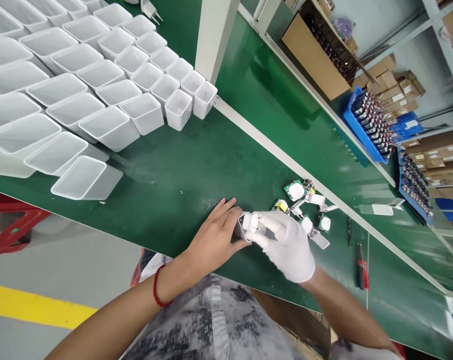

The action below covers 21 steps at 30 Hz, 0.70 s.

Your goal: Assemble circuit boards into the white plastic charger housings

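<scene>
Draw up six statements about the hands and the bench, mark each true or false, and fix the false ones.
1. The left hand grips a small white case. True.
2. The right hand is bare. False: it wears a white glove.
3. A red bracelet circles the left wrist. True.
4. The red-handled tool is in the right hand. False: it lies on the bench.
5. White boxes stand grouped on the bench. True.
6. The long blue tray is empty. False: it holds many small parts.

Left hand (pixel 214 236) steadies a case (pixel 240 228); gloved right hand (pixel 286 246) pinches white part (pixel 251 222) at its mouth. Tubs (pixel 106 132) rowed left, boards (pixel 325 223) clustered right.
</scene>
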Tool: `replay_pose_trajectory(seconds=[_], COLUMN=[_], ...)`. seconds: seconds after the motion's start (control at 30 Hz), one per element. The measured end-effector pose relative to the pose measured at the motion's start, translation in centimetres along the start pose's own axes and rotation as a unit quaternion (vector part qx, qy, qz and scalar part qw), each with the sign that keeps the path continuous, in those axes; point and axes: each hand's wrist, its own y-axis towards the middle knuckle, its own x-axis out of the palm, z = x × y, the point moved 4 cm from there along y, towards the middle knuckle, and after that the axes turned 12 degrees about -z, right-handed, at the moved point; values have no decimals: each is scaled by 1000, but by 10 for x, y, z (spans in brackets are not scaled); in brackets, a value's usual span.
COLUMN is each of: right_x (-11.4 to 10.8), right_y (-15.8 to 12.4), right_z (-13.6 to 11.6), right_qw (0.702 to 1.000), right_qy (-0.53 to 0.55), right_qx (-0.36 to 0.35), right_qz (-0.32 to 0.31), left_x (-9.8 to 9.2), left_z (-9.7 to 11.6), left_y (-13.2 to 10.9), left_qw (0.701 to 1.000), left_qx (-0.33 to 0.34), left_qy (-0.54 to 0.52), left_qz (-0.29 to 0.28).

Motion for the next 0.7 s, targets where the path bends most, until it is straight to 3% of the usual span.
replay_pose_trajectory(seconds=[0.07, 0.13, 0.23, 0.47, 0.57, 0.7], right_x=[13, 24, 31, 31, 35, 40], right_y=[-13, -19, -20, -15, -13, -19], right_z=[-4, -9, -14, -14, -18, -20], right_qw=[995, 988, 986, 960, 952, 951], right_qy=[-28, -57, -47, 111, 136, 81], right_qx=[20, 31, 62, 199, 216, 212], right_qz=[92, 140, 149, 161, 168, 209], left_x=[1, 0, -1, 3, 3, 0], left_z=[2, 3, 5, 6, 5, 4], left_y=[0, 1, 1, 1, 1, 1], left_qw=[999, 998, 996, 992, 992, 992], left_qx=[7, 10, 11, 7, 5, 0], left_qy=[18, 33, 51, 68, 66, 64], left_qz=[26, 49, 75, 105, 110, 112])
